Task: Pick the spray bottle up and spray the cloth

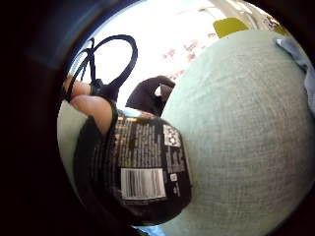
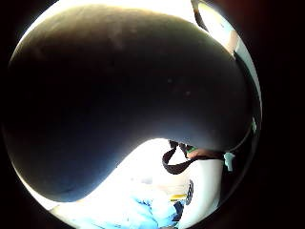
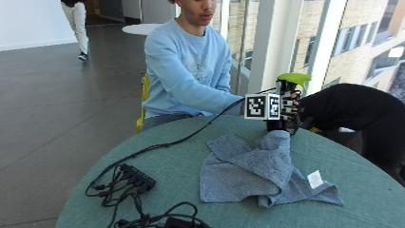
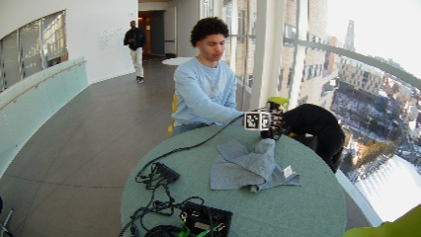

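No wording can be read in any view. The spray bottle (image 1: 135, 174) carries a dark back label with blocks of small pale print, a white barcode panel and a square code patch beside it (all present, none legible; no brand name or number can be made out). The right hand (image 3: 290, 110) grips this bottle, fingers wrapped round its body. The cloth (image 3: 265, 166) on the table bears a small white sewn-in tag at one edge; any print on it is too small to read. No signs or numerals are visible elsewhere.
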Tool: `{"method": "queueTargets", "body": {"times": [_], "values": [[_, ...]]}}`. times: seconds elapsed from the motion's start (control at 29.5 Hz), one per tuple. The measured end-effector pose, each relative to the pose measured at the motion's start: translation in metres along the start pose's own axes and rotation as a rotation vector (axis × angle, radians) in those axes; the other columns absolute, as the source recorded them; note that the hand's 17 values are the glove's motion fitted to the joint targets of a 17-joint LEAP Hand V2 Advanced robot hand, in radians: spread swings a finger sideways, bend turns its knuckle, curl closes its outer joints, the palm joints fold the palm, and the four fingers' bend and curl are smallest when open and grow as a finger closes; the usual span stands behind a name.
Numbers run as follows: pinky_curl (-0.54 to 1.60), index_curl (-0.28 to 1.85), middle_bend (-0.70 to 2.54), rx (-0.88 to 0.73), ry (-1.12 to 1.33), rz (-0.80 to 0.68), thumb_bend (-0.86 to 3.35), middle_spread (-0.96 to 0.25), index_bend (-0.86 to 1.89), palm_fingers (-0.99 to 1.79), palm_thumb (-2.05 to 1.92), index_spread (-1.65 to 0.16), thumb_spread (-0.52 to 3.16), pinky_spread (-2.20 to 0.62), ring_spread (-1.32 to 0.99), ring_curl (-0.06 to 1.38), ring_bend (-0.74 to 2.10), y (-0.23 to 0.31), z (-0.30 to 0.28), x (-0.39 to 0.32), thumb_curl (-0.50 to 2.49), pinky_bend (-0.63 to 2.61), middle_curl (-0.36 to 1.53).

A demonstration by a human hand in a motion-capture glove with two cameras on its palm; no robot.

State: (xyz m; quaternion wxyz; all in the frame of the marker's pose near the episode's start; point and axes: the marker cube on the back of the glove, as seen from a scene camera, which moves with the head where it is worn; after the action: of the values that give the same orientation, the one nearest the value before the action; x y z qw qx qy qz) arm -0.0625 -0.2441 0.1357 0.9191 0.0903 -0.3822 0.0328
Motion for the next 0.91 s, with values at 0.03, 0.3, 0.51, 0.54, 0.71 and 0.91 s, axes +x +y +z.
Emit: {"method": "queueTargets", "body": {"times": [0.03,0.3,0.51,0.54,0.71,0.91], "values": [[0.38,0.45,0.38,-0.007,-0.001,0.007,-0.03,-0.09,0.16,1.18,0.78,-0.25,1.03,-0.04,-0.09,0.39,0.40,0.000,0.000,0.000,0.38,0.25,0.45],[0.38,0.45,0.30,-0.112,0.071,0.039,-0.02,-0.09,0.14,1.00,0.77,-0.26,1.04,0.01,-0.09,0.39,0.37,0.017,-0.013,0.001,0.37,0.22,0.43],[0.39,0.36,0.29,-0.085,0.203,-0.004,-0.02,-0.09,0.04,0.89,0.78,-0.30,1.05,0.05,-0.09,0.40,0.39,0.053,-0.067,-0.014,0.37,0.27,0.43],[0.39,0.35,0.29,-0.092,0.241,-0.006,-0.02,-0.09,0.05,0.88,0.78,-0.30,1.05,0.05,-0.09,0.39,0.39,0.061,-0.078,-0.016,0.37,0.27,0.43],[0.38,0.33,0.28,-0.135,0.470,-0.005,-0.02,-0.09,0.11,0.89,0.79,-0.31,1.06,0.07,-0.09,0.39,0.38,0.110,-0.132,-0.019,0.37,0.25,0.43],[0.37,0.33,0.28,-0.120,0.765,0.015,-0.02,-0.09,0.13,0.88,0.80,-0.31,1.08,0.10,-0.08,0.38,0.35,0.180,-0.207,-0.012,0.37,0.21,0.43]]}}
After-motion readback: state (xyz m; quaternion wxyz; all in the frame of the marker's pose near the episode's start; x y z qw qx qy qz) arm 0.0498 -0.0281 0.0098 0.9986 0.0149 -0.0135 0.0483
